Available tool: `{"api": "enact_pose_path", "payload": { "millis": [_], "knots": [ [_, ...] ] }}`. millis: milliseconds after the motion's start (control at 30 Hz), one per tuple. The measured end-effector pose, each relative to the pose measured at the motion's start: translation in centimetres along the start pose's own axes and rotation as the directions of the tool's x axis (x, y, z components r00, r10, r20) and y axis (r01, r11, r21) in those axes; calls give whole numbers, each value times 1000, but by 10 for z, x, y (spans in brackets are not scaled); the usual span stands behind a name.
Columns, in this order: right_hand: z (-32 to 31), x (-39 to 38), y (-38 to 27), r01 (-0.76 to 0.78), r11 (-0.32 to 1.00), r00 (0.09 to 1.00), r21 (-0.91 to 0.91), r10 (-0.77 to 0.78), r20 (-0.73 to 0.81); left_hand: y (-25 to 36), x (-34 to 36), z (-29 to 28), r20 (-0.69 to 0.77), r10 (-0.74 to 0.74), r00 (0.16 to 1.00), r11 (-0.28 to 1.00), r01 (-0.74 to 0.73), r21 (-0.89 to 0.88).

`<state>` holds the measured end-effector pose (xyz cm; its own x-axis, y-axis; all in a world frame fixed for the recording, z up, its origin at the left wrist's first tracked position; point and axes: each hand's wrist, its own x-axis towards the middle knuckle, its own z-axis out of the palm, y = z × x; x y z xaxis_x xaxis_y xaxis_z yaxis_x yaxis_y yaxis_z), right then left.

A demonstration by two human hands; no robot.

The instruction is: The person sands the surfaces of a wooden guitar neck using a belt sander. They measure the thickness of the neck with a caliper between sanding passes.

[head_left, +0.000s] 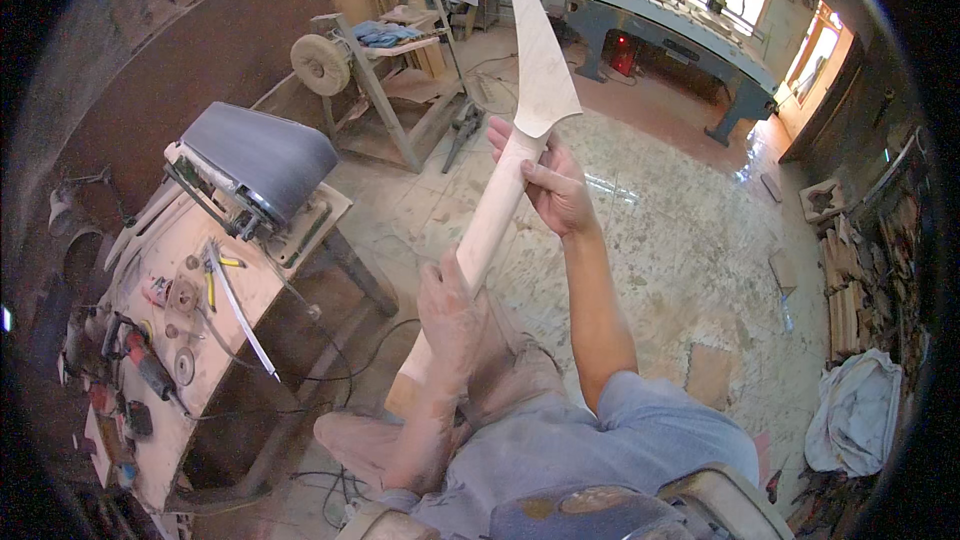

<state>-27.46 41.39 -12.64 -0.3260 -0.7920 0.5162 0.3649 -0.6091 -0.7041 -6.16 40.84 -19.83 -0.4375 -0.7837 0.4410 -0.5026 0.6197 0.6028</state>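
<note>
I hold a pale, unfinished wooden guitar neck [495,205] at a slant in front of my body. Its broad, pointed headstock [540,65] is up and away from me, while its lower end passes behind my left wrist. My left hand [450,310] is wrapped around the lower shaft, fingers closed. Up near the headstock, my right hand [560,190] grips the shaft with the thumb on top and fingers behind it. The left hand looks dusty.
At left, a workbench [225,310] carries a grey belt sander [260,155], a red-and-grey power tool [148,365] and yellow-handled pliers [212,290]. Cables trail below it. A wooden stand with a round wheel [320,63] stands beyond; a large machine [670,25] is at back right, stacked wood [850,285] at right.
</note>
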Motion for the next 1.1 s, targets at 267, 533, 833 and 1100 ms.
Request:
{"api": "enact_pose_path", "payload": {
  "millis": [267,533,833,1100],
  "knots": [
    [-1,7,9,-62,997,997,-38,60,-40,-13,2,0,61,52,997,981,-39,-189],
    [-2,8,8,-114,956,991,-272,88,-105,-25,4,-3,266,-16,964,919,119,-376],
    [9,13,7,-117,935,988,-334,75,-139,-44,7,0,421,-63,905,864,261,-431],
    [34,120,-19,-76,994,993,-75,69,-93,-64,21,-22,589,-54,806,710,446,-546]
  ]
}}
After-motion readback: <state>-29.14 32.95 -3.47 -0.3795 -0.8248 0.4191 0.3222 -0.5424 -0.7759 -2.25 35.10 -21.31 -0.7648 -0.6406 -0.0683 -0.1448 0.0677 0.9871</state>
